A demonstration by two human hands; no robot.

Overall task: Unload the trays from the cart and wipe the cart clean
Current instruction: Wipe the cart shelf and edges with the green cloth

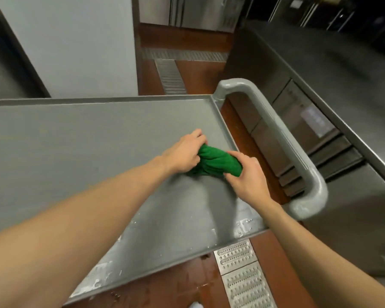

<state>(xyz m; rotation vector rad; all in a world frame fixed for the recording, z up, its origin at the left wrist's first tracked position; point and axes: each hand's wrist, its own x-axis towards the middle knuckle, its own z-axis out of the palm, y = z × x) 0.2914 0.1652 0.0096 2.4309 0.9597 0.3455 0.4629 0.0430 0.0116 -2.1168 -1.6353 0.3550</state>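
A grey cart top (80, 141) fills the middle of the view, with a thick grey handle (282, 138) at its right end. No trays are on it. A bunched green cloth (216, 162) lies on the surface near the right edge. My left hand (182, 153) grips the cloth's left end. Its right end is gripped by my right hand (247, 176). White scuffs and specks mark the cart's near edge (242, 225).
A stainless counter (342, 85) with dark drawer fronts (298, 134) runs along the right, close to the cart handle. A white wall panel (76, 41) stands beyond the cart. The floor is red-brown with metal drain grates (242, 274) near my feet and farther ahead.
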